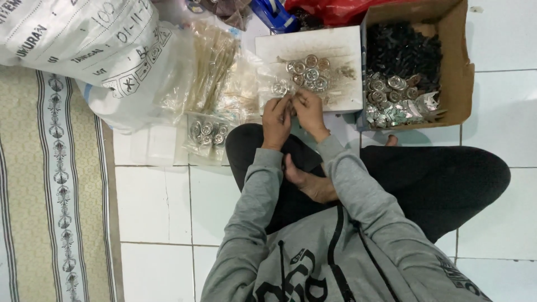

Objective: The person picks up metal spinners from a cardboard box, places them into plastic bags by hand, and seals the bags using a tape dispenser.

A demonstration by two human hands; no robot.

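Covering the whole scene is a white tiled floor [162, 223], where a person in a grey sweatshirt and black trousers sits cross-legged, one bare foot [310, 182] tucked between the knees. Along the left edge runs a patterned beige mat [50, 196], and above it slumps a large white printed sack [84, 45] with clear plastic bags of pale sticks [212, 67] leaning against it. At the upper right stands an open cardboard box [461, 67] holding a heap of small black pieces at the back and round silver metal parts [389, 89] with scraps at the front. Just left of the box lies a white board [341, 56], stained with brown dust, carrying a small cluster of silver discs [307, 72]. Near the left knee sits a small clear bag of discs [207, 133], with a clear plastic lid or tray just beside it on the tiles. Both hands meet at the near edge of the board, well in front of the knees. The left hand [277, 117] is curled, fingers pinched around something small, and the right hand [309, 112] is likewise closed with its fingertips touching the left's; the tiny piece between them is too hidden to tell what it is, though a silver disc [279, 88] lies just above the left fingers.
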